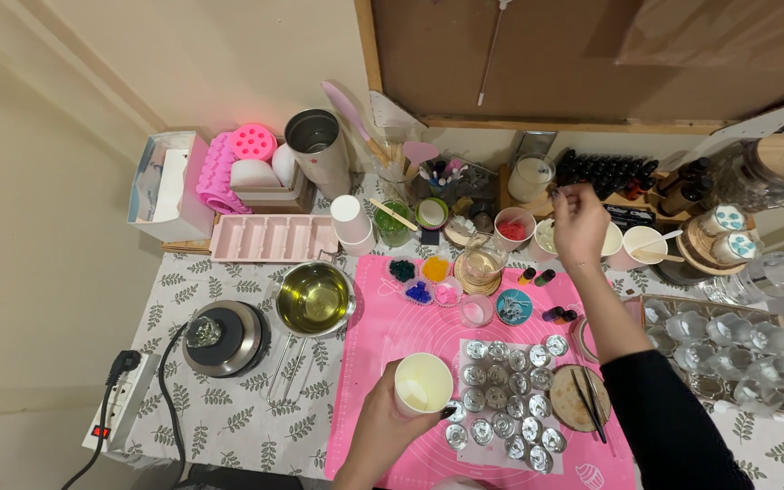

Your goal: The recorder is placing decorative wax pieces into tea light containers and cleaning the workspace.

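Wax work sits mid-way, by the look of it: the left hand point(383, 434), nearest the camera, has its grip wrapped round a white paper cup point(423, 383) with pale liquid low in it, held upright just over the pink silicone mat point(392, 327) and just left of the cluster of small metal tealight cups point(508, 399). Those little cups lie on a white sheet on the mat, and I cannot tell from here whether any of them is filled. Beside them to the right a round wooden coaster point(578, 399) carries a pair of dark sticks.

Farther up the mat stand small piles of coloured chips point(424, 279) in blue, orange, teal and pink, a small glass beaker point(484, 260), and a few dark dropper bottles point(537, 276). Left of the mat, a steel bowl of yellowish melted liquid point(314, 298) rests near a small electric hotplate point(224, 338).

Farthest out, the right hand point(579, 222) is lifted above the row of paper cups, its fingertips pinched together; whether anything small is caught in that grip I cannot tell. It hovers just in front of the rack of dark bottles point(605, 171) at the back of the table point(229, 408).

My judgement: this is the adding or mixing stage. A next move would call for a steady cup and a careful aim, since the metal cups crowd close together.
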